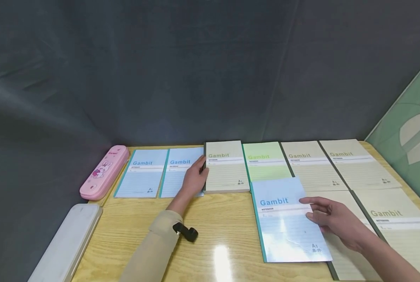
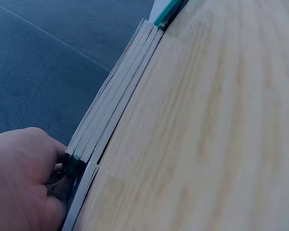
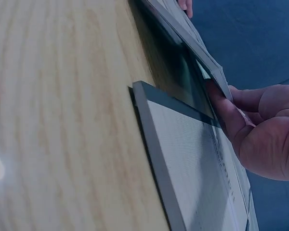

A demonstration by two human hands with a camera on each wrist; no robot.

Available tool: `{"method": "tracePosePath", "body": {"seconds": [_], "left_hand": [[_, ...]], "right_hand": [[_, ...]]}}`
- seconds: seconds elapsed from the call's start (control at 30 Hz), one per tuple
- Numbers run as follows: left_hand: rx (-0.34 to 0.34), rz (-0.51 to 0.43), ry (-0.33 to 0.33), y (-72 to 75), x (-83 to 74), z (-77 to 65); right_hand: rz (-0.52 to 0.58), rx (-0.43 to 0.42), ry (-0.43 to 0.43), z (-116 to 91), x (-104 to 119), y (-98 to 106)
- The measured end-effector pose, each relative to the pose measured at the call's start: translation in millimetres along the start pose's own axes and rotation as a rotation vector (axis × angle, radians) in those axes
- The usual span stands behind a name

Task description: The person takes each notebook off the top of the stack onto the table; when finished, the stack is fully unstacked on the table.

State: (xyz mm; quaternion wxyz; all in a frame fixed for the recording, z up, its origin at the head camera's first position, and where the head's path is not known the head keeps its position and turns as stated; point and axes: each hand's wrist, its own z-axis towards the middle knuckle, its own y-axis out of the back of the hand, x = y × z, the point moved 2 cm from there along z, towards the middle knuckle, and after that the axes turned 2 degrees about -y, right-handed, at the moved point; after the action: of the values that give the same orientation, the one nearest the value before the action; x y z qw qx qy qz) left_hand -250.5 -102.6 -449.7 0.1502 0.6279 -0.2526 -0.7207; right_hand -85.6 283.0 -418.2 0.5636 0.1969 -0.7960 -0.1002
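Note:
My right hand [image 1: 337, 221] pinches a blue-covered Gambit notebook [image 1: 287, 231] by its right edge, thumb on the cover. In the right wrist view, that notebook [image 3: 188, 41] is tilted up off the table, with fingers beneath it. My left hand [image 1: 194, 178] lies across the right part of a flat blue notebook [image 1: 176, 160]. Its fingertips touch the dark spine of a beige notebook [image 1: 225, 172]. The left wrist view shows this beige one topping a stack [image 2: 120, 91] of several, the hand [image 2: 26, 180] beside the spines.
Another blue notebook [image 1: 141, 172] lies at the left. A green notebook [image 1: 266, 160] and several beige ones [image 1: 358, 164] cover the right side. A pink pencil case [image 1: 104, 172] and a white case [image 1: 67, 239] stand along the left edge. Dark cloth [image 1: 196, 70] hangs behind the table.

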Motion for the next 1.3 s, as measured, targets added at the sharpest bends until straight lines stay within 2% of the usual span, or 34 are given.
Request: {"method": "tracePosePath", "body": {"seconds": [0.23,0.33,0.47,0.6,0.83,0.97,1.1,1.3], "left_hand": [[-0.001,0.007,-0.002,-0.2,0.6,-0.2],[0.001,0.009,0.001,-0.2,1.0,-0.8],[-0.002,0.003,0.007,0.0,0.9,-2.0],[-0.002,-0.003,0.005,0.2,0.6,-2.0],[-0.015,-0.006,-0.038,-0.5,4.4,1.4],[-0.006,-0.014,-0.028,-0.8,5.1,1.8],[-0.004,-0.014,-0.025,-0.4,4.8,1.5],[-0.002,0.000,-0.023,-0.3,3.0,1.2]], "right_hand": [[0.018,0.029,-0.021,-7.3,-5.0,-7.7],[-0.025,0.009,-0.018,-9.7,-5.0,-10.6],[-0.134,-0.018,-0.014,-11.8,-3.5,-13.2],[-0.210,-0.011,-0.021,-13.7,-1.0,-14.9],[-0.217,0.034,-0.037,-18.7,1.9,-13.2],[-0.227,0.048,-0.020,-20.4,3.9,-12.6],[-0.271,0.019,-0.011,-19.8,7.3,-14.0],[-0.283,-0.025,-0.061,-18.1,9.6,-17.9]]}}
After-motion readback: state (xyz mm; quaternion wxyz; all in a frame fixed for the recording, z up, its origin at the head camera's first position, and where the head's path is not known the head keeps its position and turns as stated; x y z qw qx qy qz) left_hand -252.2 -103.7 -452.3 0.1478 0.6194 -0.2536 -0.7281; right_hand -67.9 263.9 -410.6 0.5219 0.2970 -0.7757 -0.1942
